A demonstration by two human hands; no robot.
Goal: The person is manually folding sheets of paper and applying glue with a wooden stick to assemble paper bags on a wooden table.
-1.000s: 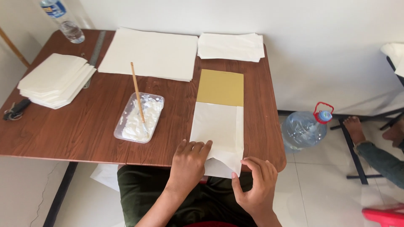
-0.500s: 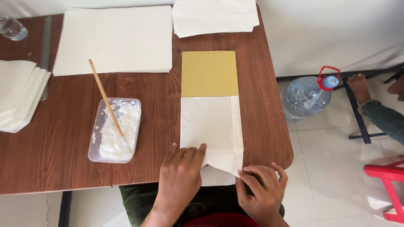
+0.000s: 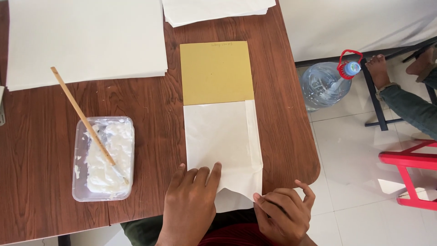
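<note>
A white paper sheet (image 3: 223, 136) lies folded around a mustard-yellow card (image 3: 216, 73) on the brown wooden table (image 3: 282, 123); the card's far half sticks out bare. My left hand (image 3: 190, 205) presses flat on the paper's near left part at the table's front edge. My right hand (image 3: 284, 214) pinches the paper's near right corner, which is lifted and creased. The paper's near end hangs over the table edge toward my lap.
A clear plastic tub of white paste (image 3: 104, 157) with a wooden-handled brush (image 3: 84, 120) stands left of the paper. Stacks of white sheets (image 3: 86, 38) lie at the back. A large water bottle (image 3: 325, 82), another person's feet (image 3: 378, 68) and a red stool (image 3: 412, 173) are on the tiled floor.
The view has dropped closer to the table. My left hand stays flat on the paper; my right hand has shifted slightly, now gripping the raised near right corner.
</note>
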